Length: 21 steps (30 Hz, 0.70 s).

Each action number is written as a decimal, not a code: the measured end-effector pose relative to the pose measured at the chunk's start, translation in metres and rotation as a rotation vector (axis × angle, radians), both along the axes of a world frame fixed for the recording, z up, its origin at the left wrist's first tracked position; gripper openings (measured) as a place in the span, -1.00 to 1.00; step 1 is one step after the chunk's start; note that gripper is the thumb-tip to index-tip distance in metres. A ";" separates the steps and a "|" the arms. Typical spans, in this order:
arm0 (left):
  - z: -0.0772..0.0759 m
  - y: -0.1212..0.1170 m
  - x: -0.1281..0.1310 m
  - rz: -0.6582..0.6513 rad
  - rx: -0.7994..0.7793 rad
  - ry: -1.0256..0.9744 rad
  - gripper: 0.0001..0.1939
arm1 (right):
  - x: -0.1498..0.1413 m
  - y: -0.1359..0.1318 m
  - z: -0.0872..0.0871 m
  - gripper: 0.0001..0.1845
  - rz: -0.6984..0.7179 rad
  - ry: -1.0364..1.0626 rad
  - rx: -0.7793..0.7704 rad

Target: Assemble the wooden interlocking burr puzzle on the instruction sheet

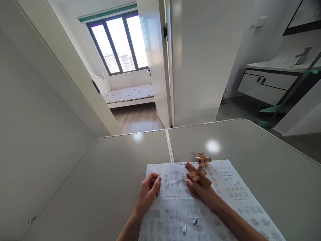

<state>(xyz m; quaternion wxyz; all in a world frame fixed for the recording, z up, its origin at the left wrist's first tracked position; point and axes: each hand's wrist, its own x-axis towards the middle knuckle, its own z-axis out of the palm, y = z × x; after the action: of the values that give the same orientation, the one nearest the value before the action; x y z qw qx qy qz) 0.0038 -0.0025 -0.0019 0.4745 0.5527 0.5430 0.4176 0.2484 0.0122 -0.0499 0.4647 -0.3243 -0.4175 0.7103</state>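
One seamed table — printed sheet, wooden pieces, window

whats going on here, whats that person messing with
A person at a table has their right hand around some interlocked wooden pieces, a few with numbers on them. More crossed pieces show just beyond; whether they join the held ones is hard to tell. The left hand is loosely curled, with nothing visible in it, over a large printed sheet of small diagrams.
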 end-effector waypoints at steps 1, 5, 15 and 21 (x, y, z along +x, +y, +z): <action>-0.001 0.000 0.000 -0.004 0.007 0.007 -0.63 | -0.001 -0.001 0.000 -0.63 -0.005 -0.115 0.030; -0.002 -0.001 0.002 -0.011 0.018 0.027 -0.64 | -0.006 -0.002 0.005 -0.48 0.015 -0.357 0.139; -0.006 -0.003 0.003 -0.047 0.060 0.127 -0.62 | -0.010 -0.005 0.014 -0.47 0.149 -0.496 0.402; -0.001 -0.008 0.001 -0.143 0.165 0.114 -0.55 | -0.011 -0.007 0.023 -0.47 0.195 -0.570 0.484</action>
<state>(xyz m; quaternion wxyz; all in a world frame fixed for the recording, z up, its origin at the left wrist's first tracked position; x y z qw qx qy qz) 0.0051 -0.0104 -0.0027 0.4243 0.6500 0.4922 0.3940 0.2376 0.0051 -0.0267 0.3236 -0.3483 -0.7145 0.5133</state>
